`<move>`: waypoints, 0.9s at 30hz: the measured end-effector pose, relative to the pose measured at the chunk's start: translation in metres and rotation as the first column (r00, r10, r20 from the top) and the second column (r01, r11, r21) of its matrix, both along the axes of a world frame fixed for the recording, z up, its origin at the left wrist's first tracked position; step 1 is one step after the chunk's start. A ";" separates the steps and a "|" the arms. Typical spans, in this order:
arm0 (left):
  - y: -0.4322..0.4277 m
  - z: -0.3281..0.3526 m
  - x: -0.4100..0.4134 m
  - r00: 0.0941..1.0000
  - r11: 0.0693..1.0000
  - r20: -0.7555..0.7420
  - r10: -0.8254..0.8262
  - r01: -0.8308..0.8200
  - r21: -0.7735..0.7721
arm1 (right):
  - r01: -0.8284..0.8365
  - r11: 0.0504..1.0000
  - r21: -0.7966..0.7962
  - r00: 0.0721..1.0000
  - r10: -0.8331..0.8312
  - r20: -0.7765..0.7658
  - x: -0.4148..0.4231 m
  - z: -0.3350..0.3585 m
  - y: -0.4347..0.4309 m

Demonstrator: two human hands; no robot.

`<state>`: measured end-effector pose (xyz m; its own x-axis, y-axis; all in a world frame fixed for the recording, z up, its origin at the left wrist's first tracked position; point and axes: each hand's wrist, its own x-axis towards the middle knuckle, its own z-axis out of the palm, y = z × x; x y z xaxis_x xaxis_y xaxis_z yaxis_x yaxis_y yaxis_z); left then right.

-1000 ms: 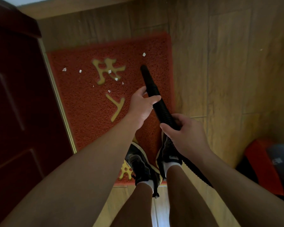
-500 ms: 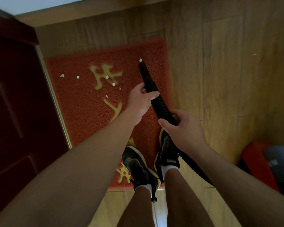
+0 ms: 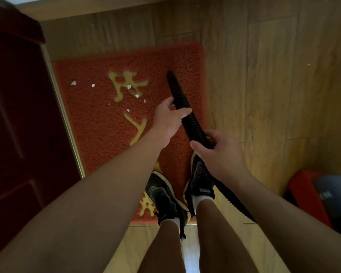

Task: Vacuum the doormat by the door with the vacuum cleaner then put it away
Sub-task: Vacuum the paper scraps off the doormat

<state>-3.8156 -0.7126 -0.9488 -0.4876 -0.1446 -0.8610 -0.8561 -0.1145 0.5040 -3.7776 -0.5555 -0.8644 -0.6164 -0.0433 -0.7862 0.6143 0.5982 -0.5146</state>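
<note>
The person stood on the near end of the red doormat (image 3: 106, 125), both shoes (image 3: 165, 198) planted on it, so the far half lay open to the nozzle. The doormat itself lay on the wooden floor (image 3: 264, 95), its left edge right against the threshold strip of the dark red door (image 3: 18, 115).

The black corrugated vacuum hose (image 3: 193, 125) was held in both hands, probably to steer it. The left hand (image 3: 168, 121) was closed around the hose nearer the nozzle, thumb over the top — a guiding grip. The right hand (image 3: 219, 152) was wrapped around it further back, nearer the person, likely taking the weight and feeding slack. From there the hose ran back past the right leg toward the red and grey vacuum cleaner body (image 3: 319, 201), which sat on the floor off the doormat's near right corner.

The nozzle tip (image 3: 170, 74) pointed at the doormat's far right part; whether it touched the pile could not be told. White paper scraps (image 3: 73, 83) lay scattered on the doormat's far left and middle, well apart from the tip — so the vacuuming seemed far from done.
</note>
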 end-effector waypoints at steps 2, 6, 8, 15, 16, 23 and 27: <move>-0.002 0.003 0.006 1.000 1.000 0.003 0.014 -0.014 -0.001 | -0.017 1.000 0.001 1.000 0.017 -0.008 0.005 0.001 -0.001; -0.008 0.006 0.022 0.999 0.999 0.032 0.041 -0.041 -0.001 | -0.059 0.998 -0.004 0.998 0.058 -0.015 0.013 0.003 -0.003; -0.010 0.009 0.028 0.998 0.998 0.037 0.057 -0.057 -0.006 | -0.075 0.997 -0.006 0.997 0.074 -0.014 0.016 0.005 -0.005; -0.021 0.006 0.050 0.994 0.994 0.032 0.101 -0.099 -0.051 | -0.096 0.995 -0.024 0.995 0.096 0.004 0.030 0.003 -0.017; -0.022 0.006 0.053 0.994 0.993 0.041 0.105 -0.102 -0.055 | -0.097 0.995 -0.023 0.995 0.097 0.003 0.033 0.003 -0.019; -0.031 0.001 0.078 0.987 0.987 0.043 0.154 -0.152 -0.050 | -0.157 0.988 -0.004 0.988 0.157 0.001 0.048 0.002 -0.025; -0.034 0.008 0.080 0.984 0.983 0.042 0.172 -0.169 -0.073 | -0.164 0.986 -0.015 0.986 0.164 0.012 0.048 0.002 -0.028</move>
